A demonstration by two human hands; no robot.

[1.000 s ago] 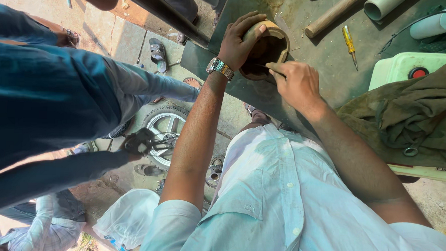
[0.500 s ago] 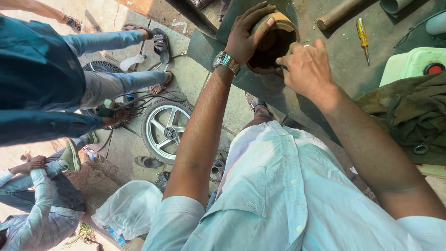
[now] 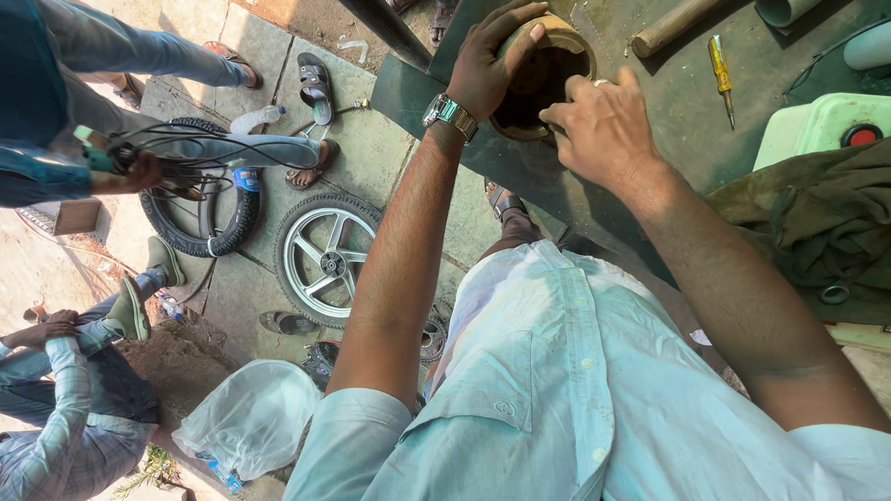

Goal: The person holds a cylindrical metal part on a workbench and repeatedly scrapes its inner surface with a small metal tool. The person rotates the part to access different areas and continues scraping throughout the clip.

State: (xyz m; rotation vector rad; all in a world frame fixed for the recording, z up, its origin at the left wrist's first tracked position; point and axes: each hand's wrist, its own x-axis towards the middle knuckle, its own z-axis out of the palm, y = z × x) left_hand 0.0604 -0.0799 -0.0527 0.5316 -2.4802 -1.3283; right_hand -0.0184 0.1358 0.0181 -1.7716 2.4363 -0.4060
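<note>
**Both hands on a round housing at the desk edge**

Far left: a bystander in blue, one hand (image 3: 143, 172) gripping a small tool with looped black cable. Below, another person crouching in a checked shirt. On the paved floor: a black rubber tyre (image 3: 199, 215), just to its right a silver alloy wheel (image 3: 327, 260), a sandal (image 3: 315, 88) above it, a clear plastic bag (image 3: 253, 417) lower down.

Centre: left hand (image 3: 486, 67), metal wristwatch (image 3: 449, 113) on the wrist, curled over the near-left rim of a round, dark, hollow housing (image 3: 541, 76) with a tan outer edge; fingers wrapped on the rim, thumb side against the outer wall, so closed in a firm hold on it. Housing sitting on the dark green metal desk (image 3: 662, 100), close to the desk's left corner, opening facing up toward the camera.

Just right of it: right hand (image 3: 601, 127), fingers bunched and bent at the right rim of the same housing, fingertips touching its edge; closed there, though anything pinched between the fingertips cannot be told.

Further right on the desk: a wooden handle (image 3: 676, 25) lying slantwise, a yellow-handled screwdriver (image 3: 721, 72) beside it, well apart from the housing. Far right: a pale green box with a red button (image 3: 831, 127), partly under a crumpled olive cloth (image 3: 837, 233).
</note>
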